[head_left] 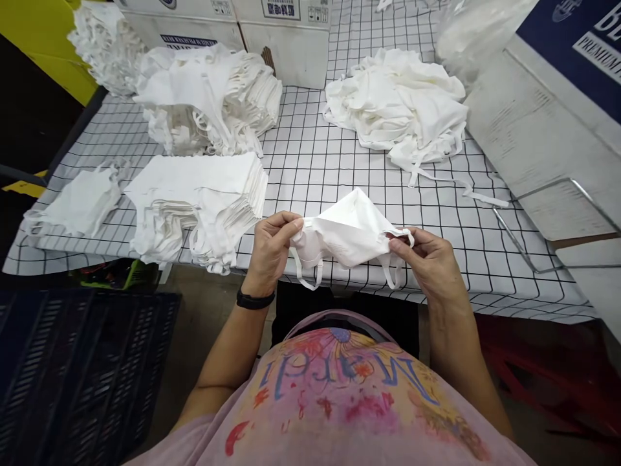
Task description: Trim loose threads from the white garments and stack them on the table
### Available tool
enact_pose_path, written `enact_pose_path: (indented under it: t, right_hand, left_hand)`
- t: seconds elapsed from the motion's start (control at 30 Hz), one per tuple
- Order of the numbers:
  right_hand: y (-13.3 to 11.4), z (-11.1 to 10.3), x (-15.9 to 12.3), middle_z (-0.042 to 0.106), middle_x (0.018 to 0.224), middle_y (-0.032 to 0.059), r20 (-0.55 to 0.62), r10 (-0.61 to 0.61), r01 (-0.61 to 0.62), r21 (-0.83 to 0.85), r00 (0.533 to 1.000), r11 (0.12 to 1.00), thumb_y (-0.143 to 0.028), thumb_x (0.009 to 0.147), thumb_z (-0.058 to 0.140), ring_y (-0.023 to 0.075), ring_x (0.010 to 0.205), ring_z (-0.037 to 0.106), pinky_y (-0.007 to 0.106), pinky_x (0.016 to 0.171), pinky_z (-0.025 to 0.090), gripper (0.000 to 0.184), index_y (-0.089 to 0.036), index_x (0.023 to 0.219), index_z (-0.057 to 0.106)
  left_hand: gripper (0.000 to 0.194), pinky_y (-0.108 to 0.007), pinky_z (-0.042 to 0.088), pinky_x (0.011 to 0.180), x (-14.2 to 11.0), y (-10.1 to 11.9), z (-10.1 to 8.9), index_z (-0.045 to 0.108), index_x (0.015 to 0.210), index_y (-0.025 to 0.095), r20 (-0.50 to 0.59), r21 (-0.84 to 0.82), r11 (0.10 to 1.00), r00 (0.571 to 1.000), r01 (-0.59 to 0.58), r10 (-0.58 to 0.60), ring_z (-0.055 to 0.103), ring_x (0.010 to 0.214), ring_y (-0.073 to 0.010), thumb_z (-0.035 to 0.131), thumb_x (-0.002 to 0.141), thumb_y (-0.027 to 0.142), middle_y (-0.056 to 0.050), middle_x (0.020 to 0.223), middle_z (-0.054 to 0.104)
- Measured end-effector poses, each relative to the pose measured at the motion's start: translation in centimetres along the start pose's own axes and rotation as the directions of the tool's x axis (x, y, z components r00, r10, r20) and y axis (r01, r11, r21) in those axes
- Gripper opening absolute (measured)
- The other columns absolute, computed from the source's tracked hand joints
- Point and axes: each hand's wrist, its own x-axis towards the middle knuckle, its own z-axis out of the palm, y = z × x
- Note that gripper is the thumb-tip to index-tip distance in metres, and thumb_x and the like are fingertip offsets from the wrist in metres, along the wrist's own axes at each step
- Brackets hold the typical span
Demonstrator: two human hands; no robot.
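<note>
While my left hand (pixel 272 244) pinches one end of a white garment (pixel 349 236) between thumb and fingers, my right hand (pixel 431 262) pinches its other end. My hands are apart, each closed on the fabric, and the garment spans the space between them, above the near edge of the counter (pixel 301 152). Thin straps (pixel 310 281) hang in loops from its underside, and one part of it rises to a peak. I have a black wristband (pixel 255 301) on my left wrist.

Just left of the garment, a neat folded stack (pixel 194 178) of white pieces lies near the counter's edge, and farther left of it is a small flat pile (pixel 80 200). Beyond the garment to the left stands a taller pile (pixel 208 90), with a ruffled heap (pixel 107 48) past it. Beyond the garment to the right lies a loose, crumpled mound (pixel 398 103), one strap of it trailing out over the checked cloth.

Far beyond the garment are white cartons (pixel 288 48); to its right lean a blue-and-white box (pixel 548 129) and a bent metal wire frame (pixel 517 243). Below it and to the left, a dark blue crate (pixel 87 349) sits lower than the counter.
</note>
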Motion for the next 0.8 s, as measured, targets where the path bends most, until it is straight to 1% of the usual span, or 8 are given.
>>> enact_pose_path:
  t: [0.13,0.23,0.33,0.4,0.47,0.53,0.67,0.8]
  right_hand:
    - [-0.9,0.4,-0.6,0.079,0.098,0.0041,0.026,-0.089,0.091,-0.123,0.996,0.988,-0.037,0.078,0.088,0.0225,0.093,0.071,0.039,0.086,0.057,0.028,-0.023,0.101,0.08]
    - [-1.6,0.8,-0.9,0.077,0.098,0.0024,-0.002,-0.22,0.216,-0.2,0.975,0.956,-0.029,0.085,0.082,0.0211,0.094,0.07,0.037,0.088,0.054,0.014,-0.025,0.097,0.079]
    - [-1.9,1.2,-1.1,0.076,0.095,0.0019,0.003,-0.283,0.277,-0.227,0.959,0.934,-0.024,0.086,0.079,0.0202,0.09,0.069,0.035,0.082,0.053,0.011,-0.025,0.097,0.078]
    - [-1.9,1.3,-1.1,0.075,0.094,0.0023,0.01,-0.3,0.294,-0.243,0.954,0.925,-0.024,0.087,0.078,0.0204,0.088,0.068,0.035,0.077,0.052,0.011,-0.025,0.097,0.078]
    - [-2.0,1.4,-1.2,0.074,0.093,0.0026,0.017,-0.311,0.305,-0.252,0.95,0.918,-0.024,0.087,0.077,0.0208,0.088,0.068,0.035,0.076,0.052,0.011,-0.025,0.098,0.077]
    - [-2.0,1.4,-1.4,0.074,0.093,0.0029,0.03,-0.326,0.323,-0.26,0.945,0.91,-0.024,0.088,0.077,0.0215,0.089,0.069,0.036,0.078,0.053,0.01,-0.026,0.098,0.076]
    - [-2.2,1.5,-1.6,0.073,0.094,0.0034,0.042,-0.388,0.382,-0.302,0.921,0.873,-0.024,0.09,0.076,0.0226,0.091,0.069,0.038,0.08,0.054,0.011,-0.027,0.1,0.076]
    - [-2.3,1.7,-1.7,0.072,0.092,0.0031,0.041,-0.484,0.468,-0.333,0.874,0.818,-0.019,0.088,0.075,0.0224,0.09,0.068,0.039,0.08,0.055,0.014,-0.029,0.098,0.076]
  left_hand:
    - [0.021,-0.024,0.042,0.059,0.1,-0.5,-0.2,0.071,0.074,0.018,0.002,0.101,0.994,1.0,-0.028,0.028,0.052,0.061,-0.0105,0.081,0.077,0.035,0.0,0.067,0.062]
    - [0.014,-0.031,0.048,0.079,0.1,-0.7,0.2,0.073,0.08,0.02,0.049,0.441,0.875,0.979,-0.201,0.2,0.06,0.081,-0.0176,0.075,0.084,0.033,-0.003,0.082,0.069]
    - [0.016,-0.043,0.041,0.107,-0.4,-0.4,1.7,0.075,0.1,0.022,0.253,0.657,0.627,0.906,-0.418,0.339,0.06,0.117,-0.0267,0.072,0.088,0.031,-0.008,0.112,0.073]
    - [0.025,-0.049,0.032,0.115,-0.8,-0.2,3.1,0.073,0.114,0.024,0.413,0.641,0.577,0.861,-0.507,0.299,0.054,0.134,-0.0303,0.072,0.091,0.033,-0.008,0.126,0.073]
    - [0.025,-0.05,0.029,0.117,-1.1,-0.1,4.4,0.072,0.117,0.026,0.545,0.571,0.609,0.809,-0.55,0.219,0.051,0.14,-0.0305,0.07,0.093,0.033,-0.007,0.127,0.074]
    - [0.02,-0.05,0.031,0.116,-1.2,-0.3,5.3,0.074,0.114,0.027,0.605,0.507,0.667,0.777,-0.546,0.175,0.054,0.138,-0.0293,0.068,0.095,0.031,-0.006,0.121,0.076]
    - [0.01,-0.045,0.044,0.106,-1.0,-1.2,6.0,0.077,0.1,0.024,0.58,0.378,0.778,0.783,-0.502,0.223,0.065,0.118,-0.0258,0.069,0.094,0.027,-0.006,0.1,0.077]
    - [0.011,-0.038,0.051,0.097,-0.9,-1.5,5.8,0.08,0.097,0.02,0.547,0.299,0.842,0.803,-0.45,0.235,0.067,0.106,-0.0217,0.072,0.093,0.027,-0.009,0.098,0.075]
